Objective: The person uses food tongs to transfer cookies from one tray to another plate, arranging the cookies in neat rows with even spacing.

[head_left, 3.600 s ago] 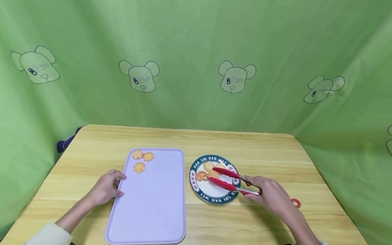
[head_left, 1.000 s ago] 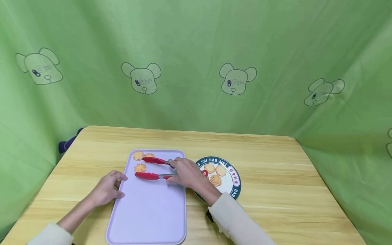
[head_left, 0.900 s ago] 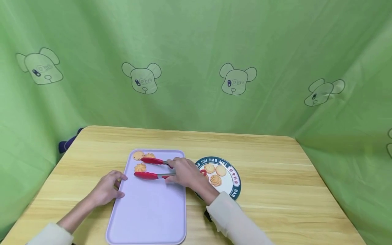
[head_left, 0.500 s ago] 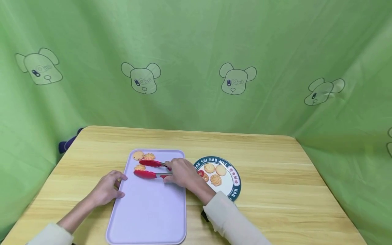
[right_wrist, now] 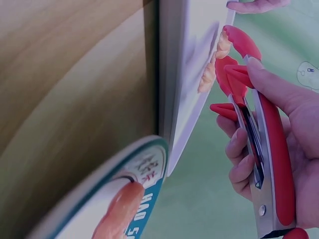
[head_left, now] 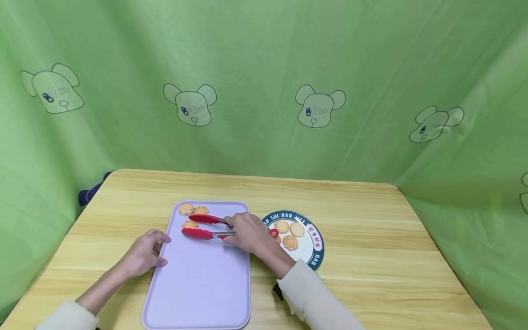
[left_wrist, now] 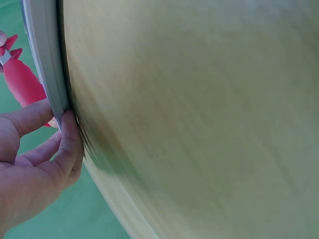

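My right hand grips red-tipped metal tongs over the far part of a lilac tray. The tong tips stand apart, either side of a flower-shaped cookie, which they partly cover in the head view. Just beyond lie another flower-shaped cookie and a round dotted cookie, in the tray's far left corner. With thumb and fingers my left hand pinches the tray's left rim.
Right of the tray, a green-rimmed plate holds several cookies, among them a swirled one; my right forearm crosses over its near left part. Both stand on a wooden table, with a green curtain behind.
Since the earliest frame, my right hand has carried the tongs leftward from the plate to the tray. Over the last second the tong tips have drawn slightly closer together. My left hand stays put.
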Action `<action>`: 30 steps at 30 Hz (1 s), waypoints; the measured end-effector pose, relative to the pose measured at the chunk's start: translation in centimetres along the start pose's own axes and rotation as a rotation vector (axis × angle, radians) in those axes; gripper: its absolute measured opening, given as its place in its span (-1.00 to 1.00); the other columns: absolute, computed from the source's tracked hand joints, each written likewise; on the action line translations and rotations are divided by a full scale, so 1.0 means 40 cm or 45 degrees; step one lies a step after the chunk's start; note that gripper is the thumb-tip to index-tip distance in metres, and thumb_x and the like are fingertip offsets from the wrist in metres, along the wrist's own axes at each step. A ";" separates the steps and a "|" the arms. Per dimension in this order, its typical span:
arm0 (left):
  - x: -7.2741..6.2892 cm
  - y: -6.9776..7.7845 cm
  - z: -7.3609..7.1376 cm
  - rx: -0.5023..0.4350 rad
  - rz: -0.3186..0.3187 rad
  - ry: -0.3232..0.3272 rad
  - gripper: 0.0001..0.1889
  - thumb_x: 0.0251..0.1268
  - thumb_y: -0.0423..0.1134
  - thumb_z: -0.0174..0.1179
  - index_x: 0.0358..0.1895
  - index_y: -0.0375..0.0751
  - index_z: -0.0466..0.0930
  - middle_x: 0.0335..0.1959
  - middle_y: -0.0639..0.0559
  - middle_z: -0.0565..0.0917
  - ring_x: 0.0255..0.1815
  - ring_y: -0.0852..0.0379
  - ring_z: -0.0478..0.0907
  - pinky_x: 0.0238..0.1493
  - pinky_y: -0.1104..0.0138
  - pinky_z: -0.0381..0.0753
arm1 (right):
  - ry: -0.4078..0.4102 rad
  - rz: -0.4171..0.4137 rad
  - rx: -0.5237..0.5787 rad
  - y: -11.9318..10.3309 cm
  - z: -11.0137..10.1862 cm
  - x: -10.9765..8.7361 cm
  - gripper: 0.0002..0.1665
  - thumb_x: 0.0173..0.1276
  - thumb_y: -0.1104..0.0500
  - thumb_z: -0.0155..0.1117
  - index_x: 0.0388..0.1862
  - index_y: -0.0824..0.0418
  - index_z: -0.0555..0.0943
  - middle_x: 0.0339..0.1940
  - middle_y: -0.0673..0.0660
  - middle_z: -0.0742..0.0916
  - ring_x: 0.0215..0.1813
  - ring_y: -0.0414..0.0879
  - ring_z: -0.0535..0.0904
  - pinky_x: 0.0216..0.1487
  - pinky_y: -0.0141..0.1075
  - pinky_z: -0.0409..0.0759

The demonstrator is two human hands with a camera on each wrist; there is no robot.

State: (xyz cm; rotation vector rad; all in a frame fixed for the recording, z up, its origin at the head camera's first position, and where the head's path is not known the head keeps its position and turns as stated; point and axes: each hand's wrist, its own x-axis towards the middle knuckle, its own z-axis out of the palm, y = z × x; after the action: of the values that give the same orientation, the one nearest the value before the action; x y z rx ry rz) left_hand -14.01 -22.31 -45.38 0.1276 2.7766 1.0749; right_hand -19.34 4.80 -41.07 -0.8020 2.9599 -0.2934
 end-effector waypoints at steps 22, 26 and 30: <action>-0.005 0.005 -0.002 -0.008 0.033 0.009 -0.47 -0.23 -0.54 0.38 -0.02 -0.48 0.52 -0.04 -0.28 0.52 -0.26 0.05 0.54 -0.41 0.43 0.61 | 0.127 0.131 0.176 0.143 -0.056 -0.152 -0.33 0.02 -0.07 0.49 0.15 0.07 0.60 -0.24 0.02 0.76 -0.40 -0.21 0.47 -0.49 -0.45 0.41; -0.005 0.005 -0.001 -0.007 0.037 0.011 -0.48 -0.23 -0.54 0.38 -0.02 -0.48 0.52 -0.04 -0.28 0.52 -0.25 0.05 0.54 -0.41 0.44 0.60 | 0.190 0.127 0.141 0.174 -0.070 -0.188 -0.35 -0.02 -0.05 0.52 0.12 0.02 0.62 -0.08 0.05 0.76 -0.23 -0.14 0.62 -0.30 -0.36 0.56; -0.005 0.004 0.001 -0.002 0.030 0.012 -0.48 -0.22 -0.54 0.39 -0.02 -0.47 0.52 -0.05 -0.27 0.52 -0.25 0.04 0.53 -0.42 0.44 0.59 | 0.212 0.137 0.106 0.207 -0.088 -0.230 -0.32 -0.01 -0.05 0.51 0.14 0.07 0.60 -0.02 0.10 0.75 -0.12 -0.04 0.67 -0.21 -0.24 0.62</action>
State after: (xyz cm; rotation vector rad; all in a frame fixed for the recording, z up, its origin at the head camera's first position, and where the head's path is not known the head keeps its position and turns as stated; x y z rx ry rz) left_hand -13.79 -22.19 -45.28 0.1563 2.7891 1.0860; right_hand -15.88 17.04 -39.19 -0.6353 3.1059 -0.4955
